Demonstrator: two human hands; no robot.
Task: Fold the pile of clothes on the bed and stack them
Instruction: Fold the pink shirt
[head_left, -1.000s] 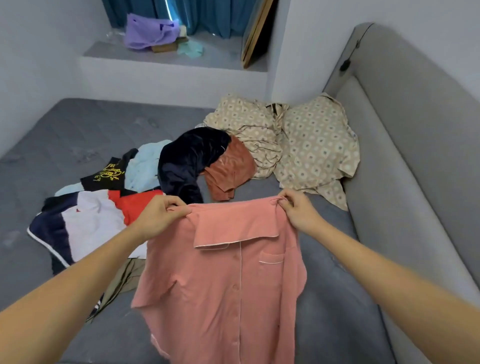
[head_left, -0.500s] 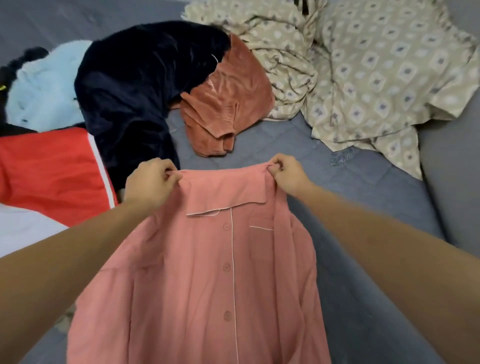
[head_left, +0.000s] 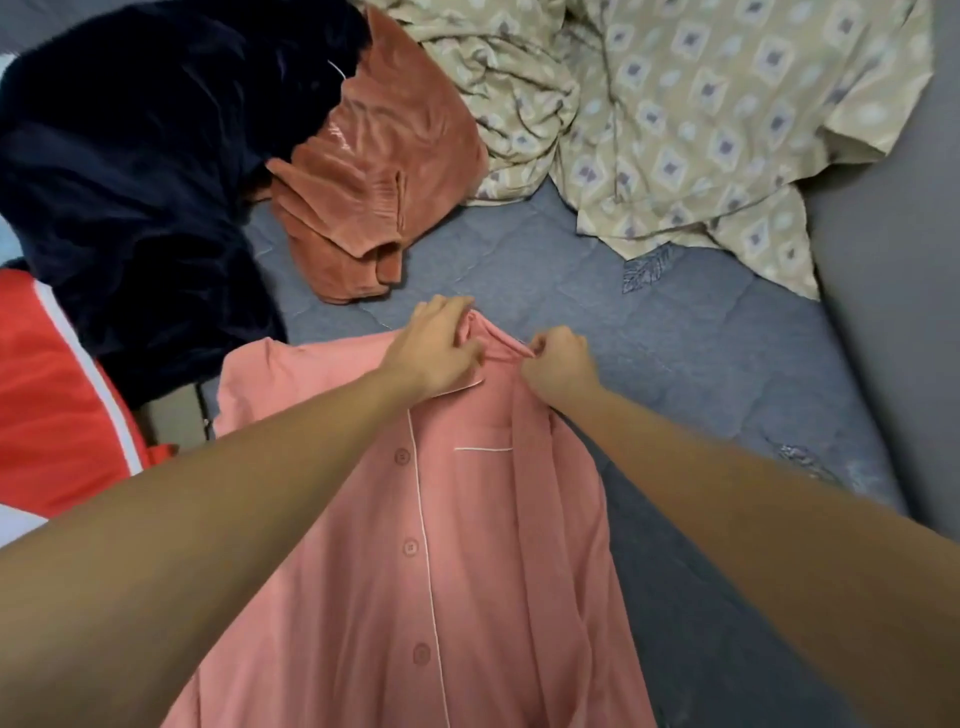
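A pink button-front shirt (head_left: 467, 545) is found laid face up on the grey quilted bed (head_left: 675, 338), occupying the lower centre of the frame with its collar toward the middle. The left hand (head_left: 434, 353) is seen at the collar with fingers curled onto the fabric, and a hold on the collar is judged likely, though the fingertips are partly hidden. The right hand (head_left: 558, 361) is closed in a pinch on the collar's right edge. The shirt is judged light, thin and limp; no shape will be kept unaided, and creases are expected wherever slack is left. The right front is noted already doubled lengthwise along a loose fold. Hold is best taken at the shoulder seams or collar ends, where the stitched layers give firmer purchase. At upper left a dark navy garment (head_left: 145, 182) is recorded, with a rust velvet garment (head_left: 374, 171) just beside it, near the collar but apart from it. A patterned beige garment (head_left: 701, 130) is spread across the upper right. A red and white garment (head_left: 57, 395) lies at the left edge, close to the shirt's left shoulder. Open mattress is available to the right of the shirt, up to the grey padded bed side (head_left: 893, 338); room on the left is judged tight.
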